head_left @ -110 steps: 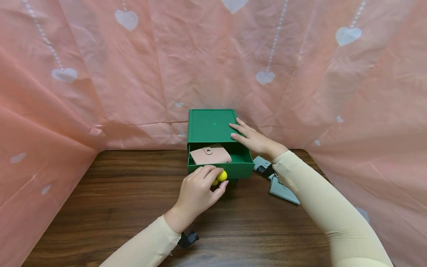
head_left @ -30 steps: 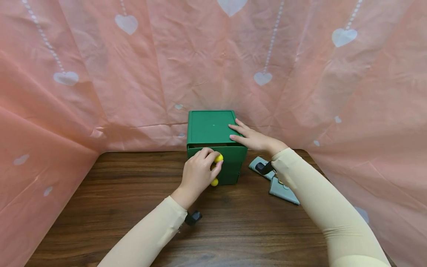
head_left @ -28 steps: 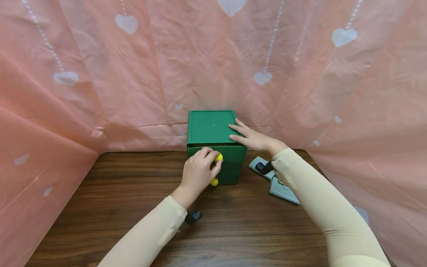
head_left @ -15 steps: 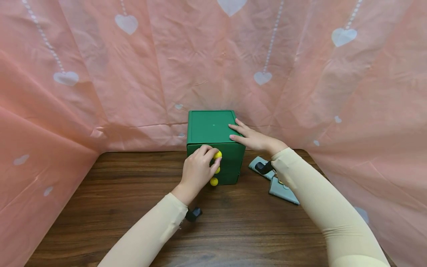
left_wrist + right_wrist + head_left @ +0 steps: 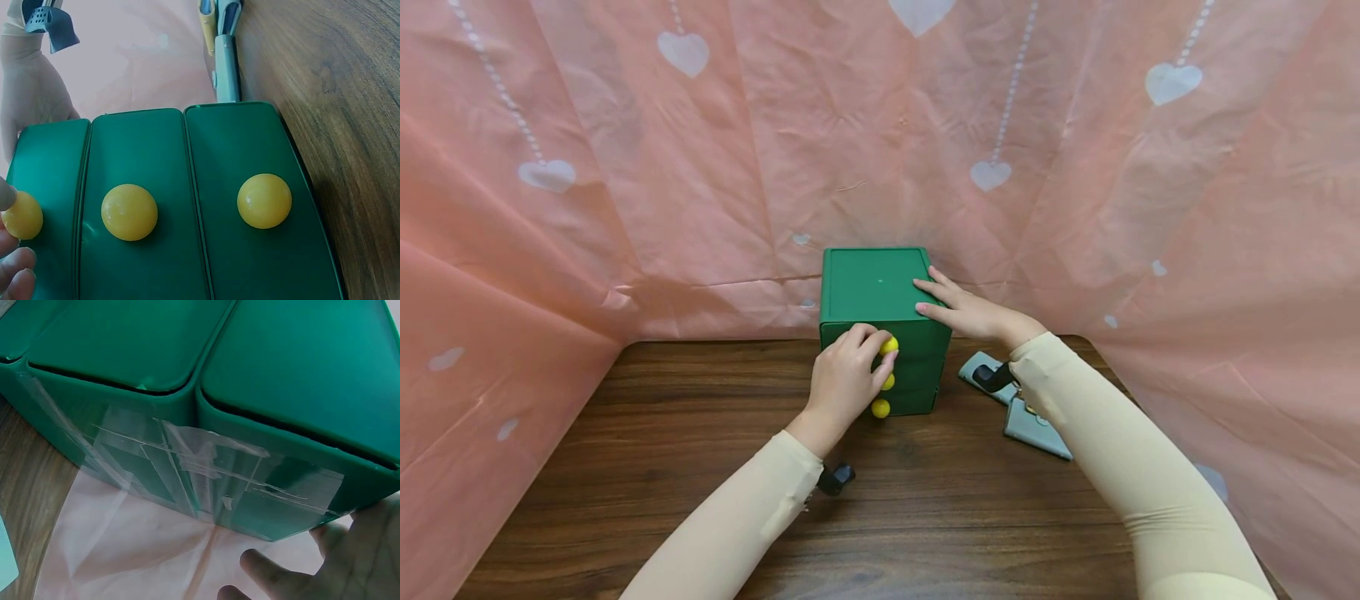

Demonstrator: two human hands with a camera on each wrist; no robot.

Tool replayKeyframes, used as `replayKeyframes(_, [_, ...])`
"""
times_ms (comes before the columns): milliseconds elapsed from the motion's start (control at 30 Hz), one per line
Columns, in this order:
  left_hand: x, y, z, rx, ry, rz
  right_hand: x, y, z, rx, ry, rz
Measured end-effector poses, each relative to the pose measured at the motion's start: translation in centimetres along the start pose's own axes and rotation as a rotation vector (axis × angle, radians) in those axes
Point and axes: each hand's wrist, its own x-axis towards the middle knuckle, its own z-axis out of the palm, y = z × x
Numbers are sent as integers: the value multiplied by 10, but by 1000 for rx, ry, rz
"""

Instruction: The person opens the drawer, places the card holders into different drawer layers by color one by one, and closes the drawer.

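Observation:
A green drawer unit stands at the table's back, its three drawer fronts flush, each bearing a round yellow knob. My left hand holds the top knob between thumb and fingers; the left wrist view shows fingertips around that knob. Below it are the middle knob and bottom knob, both untouched. With fingers spread, my right hand rests on the unit's top right edge. The right wrist view shows clear tape across the unit's side. The drawers' contents are hidden.
To the right of the unit, two light blue wallet-like items lie on the wooden table, partly covered by the right wrist's black camera mount. A pink curtain with hearts hangs behind and at both sides.
The top drawer, earlier pulled out with a pink snap wallet inside, has slid fully in. My left hand moved forward with its knob. The right hand has stayed on the unit.

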Motion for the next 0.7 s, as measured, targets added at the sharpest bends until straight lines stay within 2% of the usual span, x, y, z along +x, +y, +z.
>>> replayKeyframes(300, [0, -1, 1, 9, -21, -6, 2, 3, -2, -98, 17, -23])
replayKeyframes(533, [0, -1, 1, 10, -23, -13, 1, 2, -1, -59, 7, -18])
replayKeyframes(700, [-1, -2, 2, 13, -31, -22, 1, 3, -1, -85, 16, -27])
